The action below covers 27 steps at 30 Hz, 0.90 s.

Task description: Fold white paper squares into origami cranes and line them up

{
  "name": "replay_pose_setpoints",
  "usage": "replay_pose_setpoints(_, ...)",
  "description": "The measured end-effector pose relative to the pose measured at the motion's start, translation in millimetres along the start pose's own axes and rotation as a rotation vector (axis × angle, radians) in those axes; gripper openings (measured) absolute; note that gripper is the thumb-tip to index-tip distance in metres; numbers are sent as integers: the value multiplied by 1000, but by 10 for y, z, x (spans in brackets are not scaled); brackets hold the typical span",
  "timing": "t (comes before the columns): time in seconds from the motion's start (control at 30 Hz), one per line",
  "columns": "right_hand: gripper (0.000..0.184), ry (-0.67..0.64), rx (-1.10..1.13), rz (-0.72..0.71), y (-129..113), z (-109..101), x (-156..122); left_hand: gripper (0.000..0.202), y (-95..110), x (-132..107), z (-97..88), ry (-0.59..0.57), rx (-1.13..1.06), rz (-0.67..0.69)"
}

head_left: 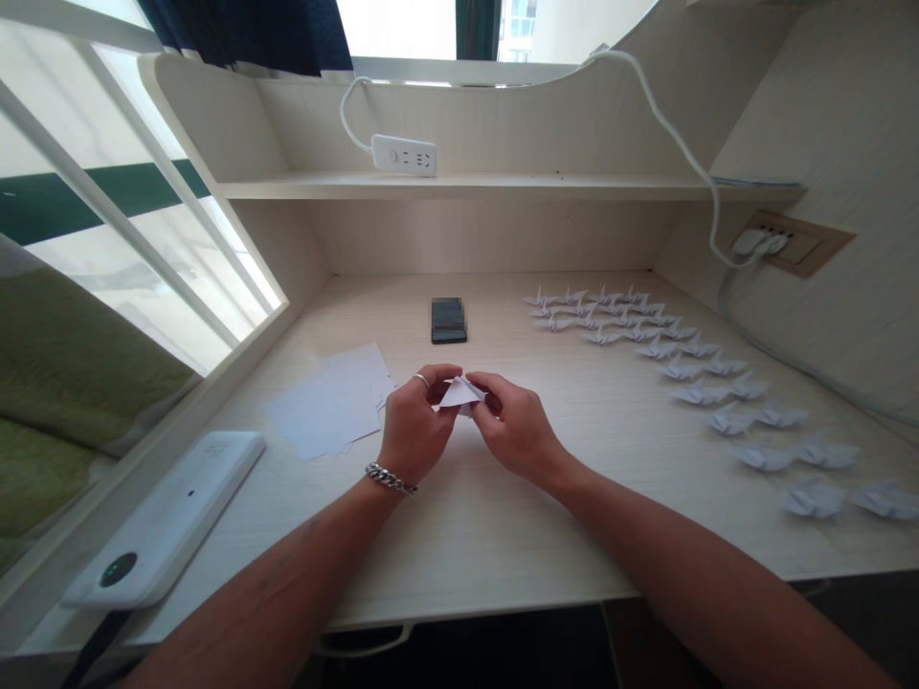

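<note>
A small folded piece of white paper [460, 392] is held just above the middle of the pale wooden desk [459, 536]. My left hand [413, 426], with a ring and a chain bracelet, pinches its left side. My right hand [513, 426] pinches its right side, fingers closed on the fold. A loose pile of flat white paper sheets [326, 407] lies on the desk just left of my left hand.
Several folded white paper cranes [689, 378] lie in rows on the right. A dark phone [449, 320] lies behind my hands. A white flat device [168, 522] lies at the front left. A power strip [404, 154] rests on the shelf; its cable runs to the wall socket [775, 244].
</note>
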State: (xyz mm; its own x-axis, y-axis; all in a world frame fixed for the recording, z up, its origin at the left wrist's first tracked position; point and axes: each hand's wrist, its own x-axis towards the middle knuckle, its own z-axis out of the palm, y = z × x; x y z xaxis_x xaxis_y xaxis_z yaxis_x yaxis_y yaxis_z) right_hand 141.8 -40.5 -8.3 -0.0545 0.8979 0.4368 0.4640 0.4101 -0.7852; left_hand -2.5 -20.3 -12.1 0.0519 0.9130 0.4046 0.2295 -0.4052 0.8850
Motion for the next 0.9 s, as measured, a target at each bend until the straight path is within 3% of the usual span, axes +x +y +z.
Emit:
replay_pose_setpoints(0.2,29,85,111,61,37,34,4,40,77,-77,46,-29,311,160)
replay_pose_setpoints(0.3,28,126,214,104,90,23,33,41,126,-98,57,-69,355,199)
replay_pose_setpoints(0.37,28,161,251,101,121,-4,51,47,154,-98,52,-119,290,199)
replay_pose_setpoints(0.47,27,209,248,60,132,-64,53,57,183,-69,20,-226,-25,128)
replay_pose_setpoints(0.57,27,212,204,-31,82,-113,24,40,182,-21,-24,-218,-313,-34)
replay_pose_setpoints(0.7,18,171,136,-179,-11,-125,-26,29,169,8,-56,-223,-395,-153)
replay_pose_setpoints(0.9,14,189,95,-201,-23,-107,-54,24,221,-3,-61,-174,-400,-121)
